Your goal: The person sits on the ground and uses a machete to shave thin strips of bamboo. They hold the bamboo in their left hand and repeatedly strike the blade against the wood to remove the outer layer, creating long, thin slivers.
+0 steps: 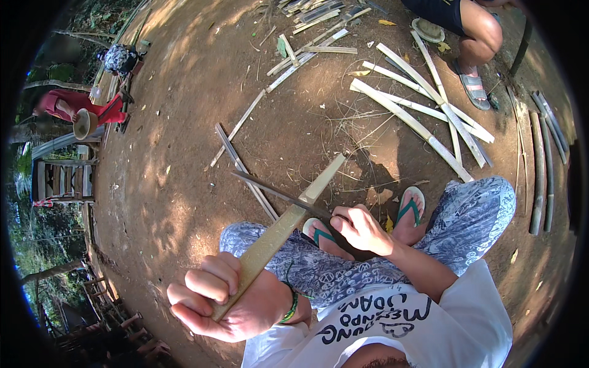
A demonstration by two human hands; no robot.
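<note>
My left hand (215,294) is closed round the near end of a flat, pale bamboo strip (276,236), which slants away up and to the right. In my right hand (362,228) is the handle of a long, dark-bladed knife (265,185); my fingers hide most of that handle. The blade crosses the strip near its far end and seems to touch it. Beneath the strip's far tip, thin bamboo shavings (356,132) lie tangled on the ground.
Split bamboo strips (417,126) lie crossed ahead on the right, others (245,168) ahead on the left. Bamboo poles (537,175) lie at far right. A person's sandalled foot (473,86) is at upper right. Another person in red (70,107) holds a bowl at far left.
</note>
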